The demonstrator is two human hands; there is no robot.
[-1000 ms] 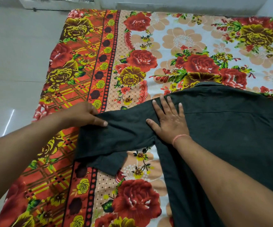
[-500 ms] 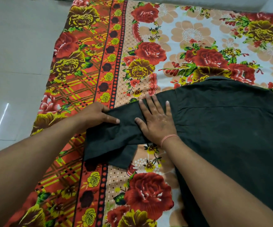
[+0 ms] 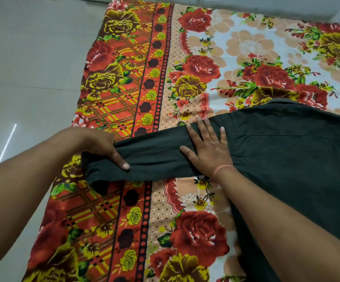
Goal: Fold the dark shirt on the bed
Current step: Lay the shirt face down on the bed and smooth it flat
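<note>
Room: pale floor (image 3: 22, 68) beside floral bed (image 3: 185, 200).
Shirt (image 3: 287, 159): flat, sleeve (image 3: 155, 157) stretched left.
Left hand (image 3: 102, 145): fingers grip sleeve end.
Right hand (image 3: 207, 151): fingers flat, pressing sleeve.

The dark shirt (image 3: 287, 159) lies on the right of a flowered bedsheet (image 3: 165, 82), its sleeve (image 3: 157, 157) stretched out to the left. The left hand (image 3: 104, 146) grips the sleeve's end, thumb on top. The right hand (image 3: 207, 149) presses flat on the sleeve near the shoulder.
</note>
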